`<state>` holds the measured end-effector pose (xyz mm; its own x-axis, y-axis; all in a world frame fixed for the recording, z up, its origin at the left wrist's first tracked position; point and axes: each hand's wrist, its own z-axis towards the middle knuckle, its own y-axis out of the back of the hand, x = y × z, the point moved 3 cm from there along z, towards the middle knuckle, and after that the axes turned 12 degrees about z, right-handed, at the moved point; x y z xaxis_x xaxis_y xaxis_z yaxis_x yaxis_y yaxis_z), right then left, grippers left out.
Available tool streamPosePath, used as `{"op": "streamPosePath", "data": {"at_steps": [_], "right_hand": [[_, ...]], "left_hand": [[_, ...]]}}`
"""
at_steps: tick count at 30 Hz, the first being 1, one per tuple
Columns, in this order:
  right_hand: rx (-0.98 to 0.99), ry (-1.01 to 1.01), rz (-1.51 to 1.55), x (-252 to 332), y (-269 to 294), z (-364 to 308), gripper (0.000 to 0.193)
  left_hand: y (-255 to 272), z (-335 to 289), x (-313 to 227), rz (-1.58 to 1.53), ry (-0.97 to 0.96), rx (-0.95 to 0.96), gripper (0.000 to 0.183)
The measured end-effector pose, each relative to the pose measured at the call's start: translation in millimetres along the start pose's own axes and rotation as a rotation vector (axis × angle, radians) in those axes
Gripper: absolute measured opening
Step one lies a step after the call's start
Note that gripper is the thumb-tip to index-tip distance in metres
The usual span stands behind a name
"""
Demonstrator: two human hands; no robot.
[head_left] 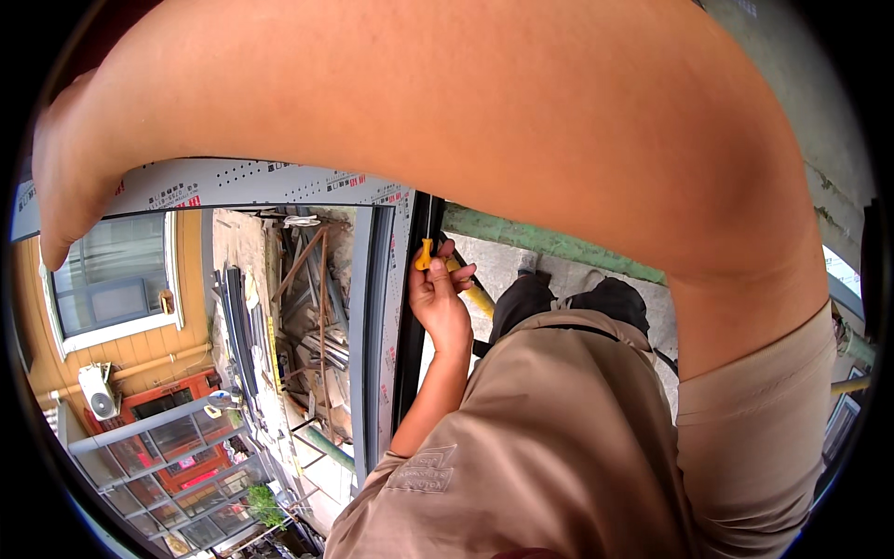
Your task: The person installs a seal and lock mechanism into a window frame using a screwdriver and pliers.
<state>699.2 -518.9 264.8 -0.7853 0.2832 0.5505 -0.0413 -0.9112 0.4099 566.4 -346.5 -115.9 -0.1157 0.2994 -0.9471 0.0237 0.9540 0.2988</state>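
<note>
Left hand point(438, 296): pinches small yellow plastic piece point(426, 255), right of grey metal frame point(376, 317).
Right hand point(70, 172): far left; cannot tell grip.

The frame point(377, 317) stands left of the legs point(610, 300).

Bright daylight, soft shadows, strong fisheye bending, black corners

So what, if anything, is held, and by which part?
The left grip holds a small yellow piece near its lower end; for the right grip, can't tell.
</note>
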Motion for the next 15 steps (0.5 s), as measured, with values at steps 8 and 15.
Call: {"op": "streamPosePath", "data": {"at_steps": [8, 15], "right_hand": [[0.046, -0.048, 0.084, 2, -16, 30, 0.064], [-0.171, -0.072, 0.159, 2, -19, 21, 0.066]], "left_hand": [[-3, 2, 3, 0.014, -0.015, -0.063, 0.035], [-2, 1, 2, 0.016, -0.015, -0.069, 0.034]]}}
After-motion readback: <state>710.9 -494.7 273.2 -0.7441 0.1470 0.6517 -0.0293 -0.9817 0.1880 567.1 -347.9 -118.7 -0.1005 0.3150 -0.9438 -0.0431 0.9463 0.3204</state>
